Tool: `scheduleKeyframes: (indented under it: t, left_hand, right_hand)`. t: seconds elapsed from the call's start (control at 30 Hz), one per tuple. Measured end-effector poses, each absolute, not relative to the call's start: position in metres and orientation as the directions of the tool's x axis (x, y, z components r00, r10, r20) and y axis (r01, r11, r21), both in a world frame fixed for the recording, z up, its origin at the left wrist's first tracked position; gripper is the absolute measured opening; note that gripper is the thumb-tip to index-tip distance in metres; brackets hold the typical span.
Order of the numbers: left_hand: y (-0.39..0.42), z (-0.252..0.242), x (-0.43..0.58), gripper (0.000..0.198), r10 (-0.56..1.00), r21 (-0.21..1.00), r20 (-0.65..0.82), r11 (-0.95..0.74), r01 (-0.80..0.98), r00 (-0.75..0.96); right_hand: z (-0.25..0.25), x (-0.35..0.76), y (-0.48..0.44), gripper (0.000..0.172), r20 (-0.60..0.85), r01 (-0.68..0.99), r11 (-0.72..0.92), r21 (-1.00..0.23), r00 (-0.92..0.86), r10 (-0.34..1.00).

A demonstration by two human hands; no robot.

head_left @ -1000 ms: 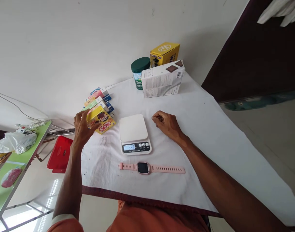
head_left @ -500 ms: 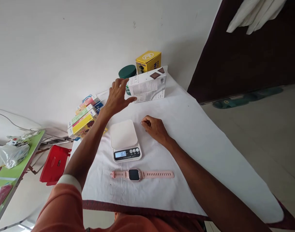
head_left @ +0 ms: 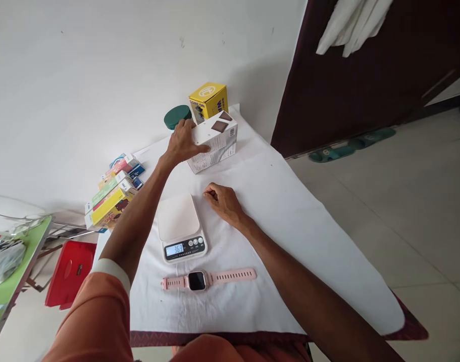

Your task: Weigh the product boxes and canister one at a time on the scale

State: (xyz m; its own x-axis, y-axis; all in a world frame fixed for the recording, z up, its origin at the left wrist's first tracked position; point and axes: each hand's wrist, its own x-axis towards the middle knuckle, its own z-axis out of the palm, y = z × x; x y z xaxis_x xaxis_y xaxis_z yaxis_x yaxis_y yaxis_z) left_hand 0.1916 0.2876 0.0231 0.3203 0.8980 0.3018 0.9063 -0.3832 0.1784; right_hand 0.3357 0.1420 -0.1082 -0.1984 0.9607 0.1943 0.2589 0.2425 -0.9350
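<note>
My left hand (head_left: pixel 185 143) is closed around the left end of a white box (head_left: pixel 211 146) at the far side of the table, its thumb on the near face. Small print and dark squares mark the box. My right hand (head_left: pixel 223 202) rests on the cloth in a loose fist, with nothing showing in it. Just left of that hand lies a white kitchen scale (head_left: pixel 179 218), its platform bare and its display reading 363. In front of the scale a pink smartwatch (head_left: pixel 197 280) is laid out flat with its strap spread.
A green-lidded jar (head_left: pixel 177 115) and a yellow box (head_left: pixel 208 100) stand behind the white box. Several colourful small cartons (head_left: pixel 111 203) lie at the table's left edge. A red stool (head_left: pixel 70 271) and a green table (head_left: pixel 29 251) are further left. White cloth (head_left: pixel 290 241) covers my table.
My left hand, spread beside the white box before, has closed on its left end, and the box has turned slightly. My right hand keeps its place by the scale. The view has shifted right.
</note>
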Motion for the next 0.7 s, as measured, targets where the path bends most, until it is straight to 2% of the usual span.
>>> scheduleKeyframes:
  t: [0.17,0.27,0.37,0.53,0.7]
  left_hand:
    - [0.231,0.07,0.175,0.072,0.881,0.264,0.389,-0.385,0.884,0.268]
    - [0.173,0.108,0.153,0.073,0.887,0.282,0.391,-0.37,0.885,0.246]
    - [0.109,0.127,0.128,0.067,0.904,0.291,0.384,-0.309,0.905,0.185]
    - [0.039,0.105,0.095,0.063,0.929,0.278,0.355,-0.212,0.937,0.105]
    - [0.03,0.078,0.081,0.062,0.954,0.235,0.289,-0.154,0.96,0.082]
  right_hand:
    - [-0.106,0.337,0.14,0.014,0.199,0.267,0.251,-0.931,-0.207,0.958]
    - [-0.105,0.338,0.14,0.014,0.193,0.284,0.249,-0.926,-0.211,0.958]
    - [-0.104,0.338,0.139,0.014,0.187,0.284,0.244,-0.927,-0.213,0.959]
    - [-0.105,0.339,0.137,0.016,0.187,0.27,0.245,-0.931,-0.223,0.957]
    - [-0.103,0.339,0.134,0.017,0.161,0.271,0.215,-0.938,-0.207,0.965]
